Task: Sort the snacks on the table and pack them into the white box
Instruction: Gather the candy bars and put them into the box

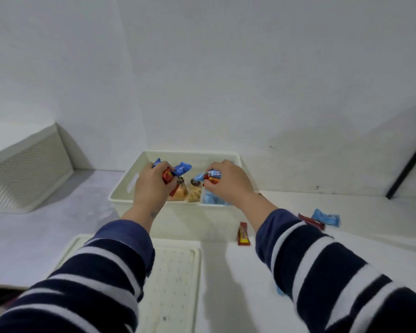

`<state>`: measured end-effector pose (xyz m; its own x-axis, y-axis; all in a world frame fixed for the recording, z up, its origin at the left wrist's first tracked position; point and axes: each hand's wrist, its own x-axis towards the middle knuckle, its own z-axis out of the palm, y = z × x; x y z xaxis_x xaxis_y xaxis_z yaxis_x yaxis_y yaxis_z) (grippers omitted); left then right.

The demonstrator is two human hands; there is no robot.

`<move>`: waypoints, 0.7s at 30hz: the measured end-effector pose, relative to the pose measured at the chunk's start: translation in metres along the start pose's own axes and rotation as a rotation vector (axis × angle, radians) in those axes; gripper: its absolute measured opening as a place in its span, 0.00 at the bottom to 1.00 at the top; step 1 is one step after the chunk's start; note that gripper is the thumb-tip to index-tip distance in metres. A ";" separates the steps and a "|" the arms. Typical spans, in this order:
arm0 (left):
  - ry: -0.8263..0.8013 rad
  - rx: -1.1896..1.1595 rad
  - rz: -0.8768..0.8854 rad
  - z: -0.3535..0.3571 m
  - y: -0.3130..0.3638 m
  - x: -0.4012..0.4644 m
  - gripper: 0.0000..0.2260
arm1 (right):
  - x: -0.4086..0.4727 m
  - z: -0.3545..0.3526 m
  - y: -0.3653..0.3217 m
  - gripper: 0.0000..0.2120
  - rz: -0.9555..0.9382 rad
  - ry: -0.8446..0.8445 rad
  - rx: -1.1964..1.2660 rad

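Cream box (139,181), blue and red snack packets (178,171), navy sleeves (322,265) with white stripes.

Your sleeves (87,280) are navy with broad white stripes, plain navy cuffs ending just behind each bare hand (150,186).

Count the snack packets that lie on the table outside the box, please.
3 show clearly: a red packet by the box, another red packet further right, and a blue packet touching it. The sleeves may hide more.

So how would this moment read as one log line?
left hand: holds blue and red snacks | right hand: same | over white box
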<state>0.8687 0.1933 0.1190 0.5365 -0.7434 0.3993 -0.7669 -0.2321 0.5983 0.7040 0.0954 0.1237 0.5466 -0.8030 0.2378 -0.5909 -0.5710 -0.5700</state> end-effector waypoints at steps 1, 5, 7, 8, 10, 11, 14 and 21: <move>-0.047 0.027 -0.016 -0.002 -0.014 0.017 0.07 | 0.014 0.014 -0.009 0.10 0.014 -0.044 0.005; -0.321 0.133 -0.129 0.006 -0.070 0.073 0.07 | 0.058 0.074 -0.029 0.09 0.119 -0.251 0.040; -0.489 0.222 -0.167 0.018 -0.092 0.090 0.09 | 0.076 0.103 -0.031 0.12 0.162 -0.375 0.019; -0.567 0.260 -0.176 0.023 -0.101 0.097 0.11 | 0.084 0.115 -0.032 0.14 0.181 -0.440 -0.004; -0.708 0.332 -0.174 0.037 -0.116 0.107 0.15 | 0.097 0.136 -0.031 0.19 0.229 -0.562 -0.053; -0.772 0.372 -0.170 0.043 -0.122 0.111 0.18 | 0.101 0.143 -0.031 0.21 0.253 -0.620 -0.066; -0.893 0.461 -0.178 0.061 -0.139 0.118 0.24 | 0.107 0.156 -0.029 0.26 0.304 -0.741 -0.106; -0.985 0.499 -0.136 0.072 -0.150 0.126 0.36 | 0.114 0.157 -0.029 0.29 0.348 -0.853 -0.146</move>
<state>1.0260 0.0891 0.0299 0.2821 -0.8144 -0.5071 -0.8974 -0.4110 0.1607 0.8766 0.0473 0.0432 0.5413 -0.5689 -0.6192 -0.8406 -0.3838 -0.3823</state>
